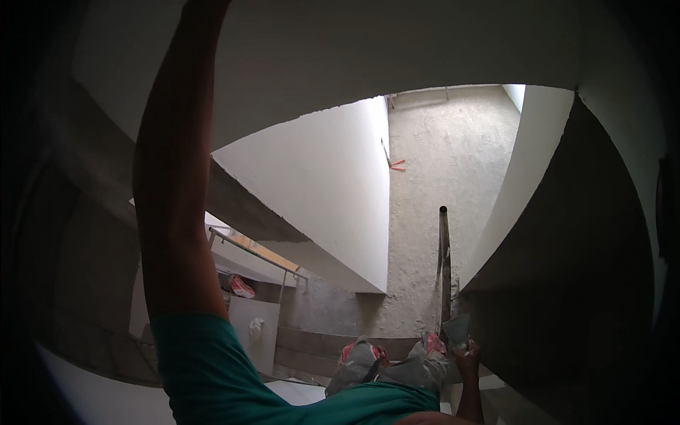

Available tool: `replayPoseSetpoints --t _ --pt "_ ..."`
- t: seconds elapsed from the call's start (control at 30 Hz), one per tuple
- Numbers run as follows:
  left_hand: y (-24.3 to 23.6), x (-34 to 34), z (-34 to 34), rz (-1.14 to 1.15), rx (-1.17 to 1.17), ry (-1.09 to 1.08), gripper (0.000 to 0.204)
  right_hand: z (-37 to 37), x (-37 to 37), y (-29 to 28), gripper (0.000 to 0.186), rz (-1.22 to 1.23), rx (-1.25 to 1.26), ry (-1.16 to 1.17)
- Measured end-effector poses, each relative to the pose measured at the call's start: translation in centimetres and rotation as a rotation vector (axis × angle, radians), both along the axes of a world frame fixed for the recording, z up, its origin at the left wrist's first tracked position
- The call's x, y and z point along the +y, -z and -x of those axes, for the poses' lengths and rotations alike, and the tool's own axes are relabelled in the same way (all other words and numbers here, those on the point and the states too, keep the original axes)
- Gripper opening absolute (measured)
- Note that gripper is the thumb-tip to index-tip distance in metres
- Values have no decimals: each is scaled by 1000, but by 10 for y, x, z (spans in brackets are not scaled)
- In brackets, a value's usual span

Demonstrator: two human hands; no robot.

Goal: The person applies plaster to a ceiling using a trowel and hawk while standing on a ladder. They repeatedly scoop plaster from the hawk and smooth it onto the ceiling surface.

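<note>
My raised left arm (173, 177) runs up the left side and leaves the picture at the top, so its hand is out of sight. Low at the right, beside my body, my right hand (467, 358) is closed around a putty knife (457, 329) with a wide, grey, flared blade. That blade points up and away from my wrist, close to the foot of a dark pole. A pale, smooth surface (397, 42) with a rough lower edge spans the top of the view.
A dark metal pole (445, 262) stands just ahead. White wall faces (340, 184) flank a rough concrete floor (453, 156), where an orange-ended tool (398, 166) leans. At the left are a metal railing (258, 253) and a red-and-white bag (241, 286).
</note>
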State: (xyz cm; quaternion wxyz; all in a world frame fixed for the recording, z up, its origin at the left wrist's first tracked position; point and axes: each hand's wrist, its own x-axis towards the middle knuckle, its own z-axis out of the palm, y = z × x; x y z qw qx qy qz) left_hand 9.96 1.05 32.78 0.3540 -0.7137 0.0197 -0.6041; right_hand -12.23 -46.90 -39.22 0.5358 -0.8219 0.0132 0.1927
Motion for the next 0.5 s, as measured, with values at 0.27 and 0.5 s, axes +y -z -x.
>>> replayPoseSetpoints --t 0.27,0.5 --pt "37 -21 -6 96 66 -116 58 0 -18 42 41 62 14 -36" --pt "208 -13 0 99 150 -121 81 -2 -14 37 40 31 -91 23"
